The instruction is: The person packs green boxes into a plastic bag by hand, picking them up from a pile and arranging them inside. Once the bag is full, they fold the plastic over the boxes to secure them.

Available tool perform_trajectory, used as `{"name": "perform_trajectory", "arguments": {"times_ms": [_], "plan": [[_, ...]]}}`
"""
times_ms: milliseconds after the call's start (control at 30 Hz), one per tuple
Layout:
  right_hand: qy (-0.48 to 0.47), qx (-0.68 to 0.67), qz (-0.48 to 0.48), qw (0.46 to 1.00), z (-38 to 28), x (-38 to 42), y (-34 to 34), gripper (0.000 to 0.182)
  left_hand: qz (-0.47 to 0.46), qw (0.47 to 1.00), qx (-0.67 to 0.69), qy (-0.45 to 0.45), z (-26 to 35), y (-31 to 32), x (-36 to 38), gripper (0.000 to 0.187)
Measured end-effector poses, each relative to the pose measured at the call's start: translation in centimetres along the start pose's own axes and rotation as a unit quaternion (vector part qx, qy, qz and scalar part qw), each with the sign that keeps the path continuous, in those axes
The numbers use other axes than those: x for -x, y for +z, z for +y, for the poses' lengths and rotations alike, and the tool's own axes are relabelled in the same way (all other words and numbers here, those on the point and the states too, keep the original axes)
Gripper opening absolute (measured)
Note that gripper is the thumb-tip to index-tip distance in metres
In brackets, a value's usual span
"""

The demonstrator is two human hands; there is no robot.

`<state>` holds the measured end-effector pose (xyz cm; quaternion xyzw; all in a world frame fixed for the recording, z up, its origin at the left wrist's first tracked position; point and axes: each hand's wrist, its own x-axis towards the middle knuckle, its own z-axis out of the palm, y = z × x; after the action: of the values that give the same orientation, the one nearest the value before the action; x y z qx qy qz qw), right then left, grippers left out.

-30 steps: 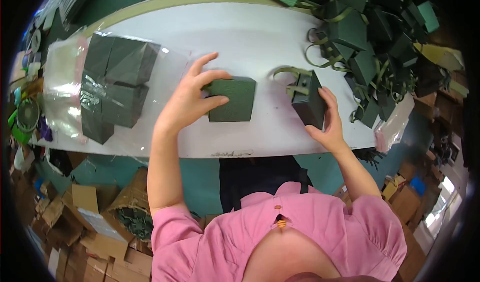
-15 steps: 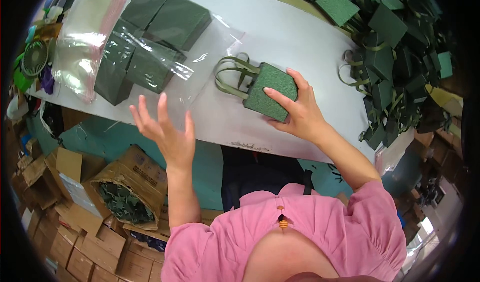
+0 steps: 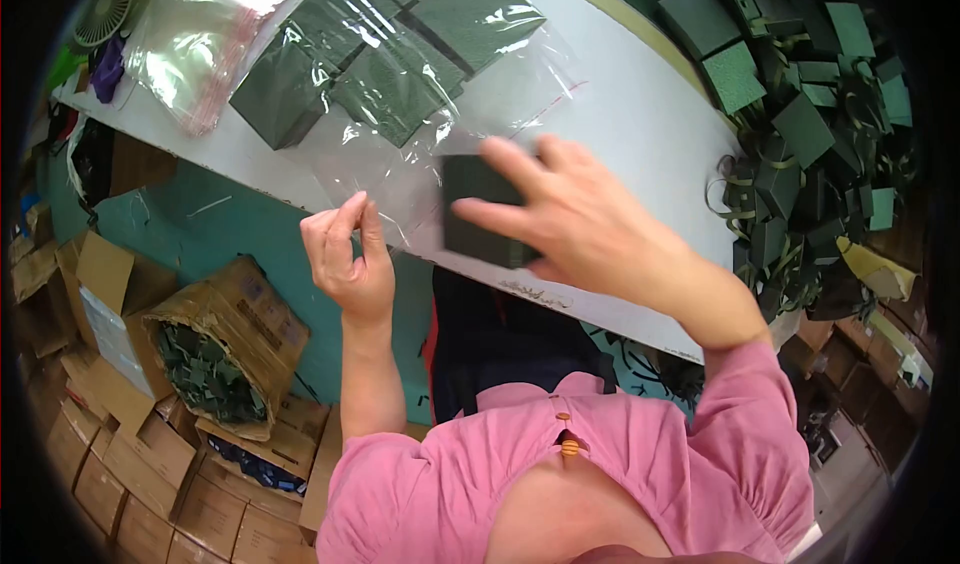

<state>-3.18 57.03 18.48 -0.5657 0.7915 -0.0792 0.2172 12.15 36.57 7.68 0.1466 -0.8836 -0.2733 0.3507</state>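
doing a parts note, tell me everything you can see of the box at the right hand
The box is dark green and blurred, with a flat, roughly square face that looks like card. The right hand holds it, fingers across that face. It is near the front edge of the table, by the clear bag; whether it rests there is unclear. No handles show.

"What's at the table's (image 3: 640,94) left end?"
"A round fan (image 3: 102,12), with a purple thing (image 3: 107,69) just beside it."
"And on the floor (image 3: 270,234)?"
"Brown cartons (image 3: 160,469), one tilted carton (image 3: 270,309) with its mouth open."
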Motion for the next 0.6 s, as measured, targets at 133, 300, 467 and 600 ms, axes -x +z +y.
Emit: {"name": "perform_trajectory", "arguments": {"times_ms": [133, 300, 467, 600], "plan": [[-0.111, -0.089, 0.118, 0.983, 0.8, -7.0, 5.3, 0.083, -0.002, 0.999, 0.050, -0.017, -0.8, -0.7, 0.3, 0.019], [-0.006, -0.133, 0.276, 0.952, -1.4, -7.1, 10.3, 0.093, -0.030, 0.996, 0.035, 0.081, -2.2, -1.0, 0.0, 0.023], [0.068, -0.178, 0.346, 0.919, -2.6, -7.1, 12.7, 0.090, -0.049, 0.995, 0.035, 0.082, -3.2, -0.9, 2.2, 0.029], [0.074, -0.179, 0.366, 0.910, -2.6, -7.5, 12.7, 0.087, 0.019, 0.991, 0.010, -0.129, -2.2, 1.1, 2.3, 0.030]]}}
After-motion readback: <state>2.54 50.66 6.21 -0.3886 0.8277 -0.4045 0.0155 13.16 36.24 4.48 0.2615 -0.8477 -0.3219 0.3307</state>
